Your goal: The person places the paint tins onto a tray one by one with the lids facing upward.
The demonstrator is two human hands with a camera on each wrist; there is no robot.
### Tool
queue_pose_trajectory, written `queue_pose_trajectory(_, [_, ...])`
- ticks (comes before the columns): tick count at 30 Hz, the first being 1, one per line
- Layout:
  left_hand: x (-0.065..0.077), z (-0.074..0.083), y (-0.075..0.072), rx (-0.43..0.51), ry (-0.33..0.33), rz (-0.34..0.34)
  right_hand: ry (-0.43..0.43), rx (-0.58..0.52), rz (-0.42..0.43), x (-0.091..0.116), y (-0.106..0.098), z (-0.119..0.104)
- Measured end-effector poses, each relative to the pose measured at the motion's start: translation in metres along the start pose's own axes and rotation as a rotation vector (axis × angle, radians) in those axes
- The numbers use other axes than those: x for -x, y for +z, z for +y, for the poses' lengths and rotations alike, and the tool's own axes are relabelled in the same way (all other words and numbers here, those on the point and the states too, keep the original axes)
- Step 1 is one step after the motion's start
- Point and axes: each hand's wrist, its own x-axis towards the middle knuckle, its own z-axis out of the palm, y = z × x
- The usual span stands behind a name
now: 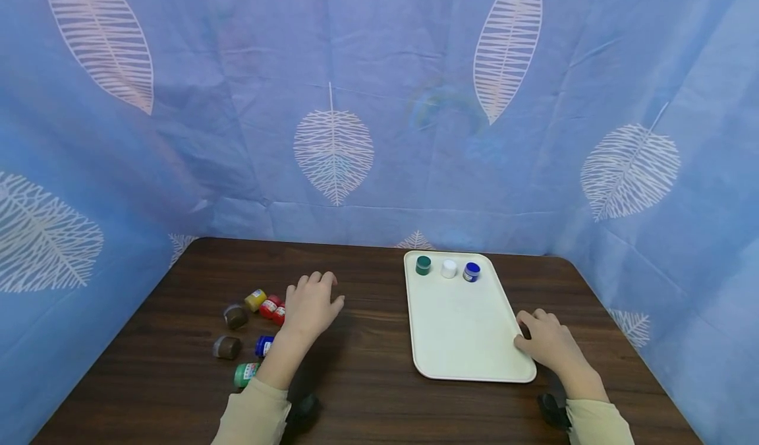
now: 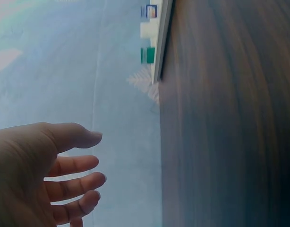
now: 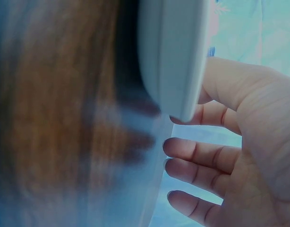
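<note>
My left hand (image 1: 311, 305) is raised above the table between a group of small paint jars and the tray, holding nothing. In the left wrist view, the fingers (image 2: 74, 187) are loosely bent and apart from the thumb. A cream tray (image 1: 468, 339) lies on the right half of the table. My right hand (image 1: 548, 339) pinches its right rim, thumb over the top and index finger at the edge, with the other fingers (image 3: 201, 151) spread outside. A green jar (image 1: 423, 265), a white jar (image 1: 449, 269) and a blue jar (image 1: 471, 271) stand in a row at the tray's far end.
Left of my left hand, on the dark wooden table (image 1: 367, 399), are a yellow jar (image 1: 255, 300), red jars (image 1: 269, 306), brown jars (image 1: 227, 347), a blue jar (image 1: 263, 345) and a green jar (image 1: 246, 374). A blue leaf-patterned cloth (image 1: 403, 155) hangs behind.
</note>
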Motion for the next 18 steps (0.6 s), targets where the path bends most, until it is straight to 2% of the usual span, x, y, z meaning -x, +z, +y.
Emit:
queue_pose_trajectory(9, [0.005, -0.025, 0.000, -0.125, -0.060, -0.013, -0.002, 0.008, 0.003, 0.001, 0.001, 0.000])
queue_pose_trajectory(14, [0.009, -0.040, -0.002, -0.128, -0.082, -0.019, -0.007, 0.012, 0.008, 0.000, 0.002, 0.001])
queue_pose_trajectory(18, [0.009, -0.049, -0.004, -0.127, -0.129, -0.053, -0.008, 0.013, 0.013, 0.000, 0.002, 0.001])
